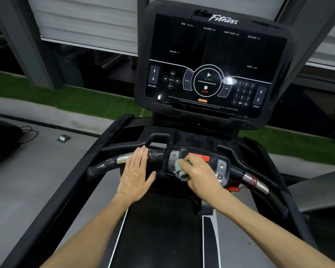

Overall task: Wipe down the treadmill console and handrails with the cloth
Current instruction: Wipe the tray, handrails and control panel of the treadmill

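Over the belt [159,229] we judged the risk plain: the cloth [180,171] sat among the panel's [214,161] keys [174,156] and red stop [202,157], so a hard rub could press one. Our left hand [135,175] lay flat, fingers straight, on the handrail [122,158]. Our right hand [199,173] gripped the bunched cloth against the panel.

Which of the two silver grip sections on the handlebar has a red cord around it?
The right silver grip, past the right hand; the red cord loops it. The left silver grip, by the left hand, has none.
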`<state>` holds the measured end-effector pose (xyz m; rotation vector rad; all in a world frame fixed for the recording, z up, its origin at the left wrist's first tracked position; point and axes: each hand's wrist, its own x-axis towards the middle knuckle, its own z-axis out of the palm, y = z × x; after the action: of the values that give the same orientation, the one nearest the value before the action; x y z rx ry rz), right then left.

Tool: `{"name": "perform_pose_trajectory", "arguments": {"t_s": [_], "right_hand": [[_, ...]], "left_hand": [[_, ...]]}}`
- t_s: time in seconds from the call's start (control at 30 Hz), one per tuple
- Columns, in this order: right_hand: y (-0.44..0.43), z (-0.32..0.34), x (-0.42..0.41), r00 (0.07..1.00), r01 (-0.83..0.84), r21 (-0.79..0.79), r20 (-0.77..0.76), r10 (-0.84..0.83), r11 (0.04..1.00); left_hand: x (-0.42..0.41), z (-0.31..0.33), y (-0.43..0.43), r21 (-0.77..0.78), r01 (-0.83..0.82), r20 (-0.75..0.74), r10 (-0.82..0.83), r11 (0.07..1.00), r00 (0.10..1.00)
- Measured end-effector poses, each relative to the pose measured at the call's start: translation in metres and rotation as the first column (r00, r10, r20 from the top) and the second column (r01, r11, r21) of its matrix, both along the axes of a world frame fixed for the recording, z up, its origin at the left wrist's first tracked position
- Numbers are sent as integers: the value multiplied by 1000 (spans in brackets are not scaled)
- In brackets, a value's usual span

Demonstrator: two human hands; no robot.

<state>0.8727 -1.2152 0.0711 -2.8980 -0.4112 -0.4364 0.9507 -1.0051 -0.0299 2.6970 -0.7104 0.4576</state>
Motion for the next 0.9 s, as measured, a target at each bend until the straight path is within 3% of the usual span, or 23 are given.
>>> {"name": "perform_pose_trajectory", "arguments": {"t_s": [0.17, 0.43, 0.7, 0.9], "right_hand": [[3, -5, -14, 993, -85, -37, -79, 82, 996], [-1, 25, 26, 997, 77, 5, 16, -77, 997], [12, -6, -12, 990, -127, -59, -64, 123, 990], [12, 14, 22, 999, -32, -22, -31, 31, 999]], "left_hand": [[0, 0, -1, 0, -2, 0, 2, 1000, 1000], [0, 0, 1, -4, 4, -1, -4, 1000, 1000], [0, 0, 0, -7, -5, 3, 5, 1000, 1000], [0, 0, 1, -13, 10, 1, -9, 1000, 1000]]}}
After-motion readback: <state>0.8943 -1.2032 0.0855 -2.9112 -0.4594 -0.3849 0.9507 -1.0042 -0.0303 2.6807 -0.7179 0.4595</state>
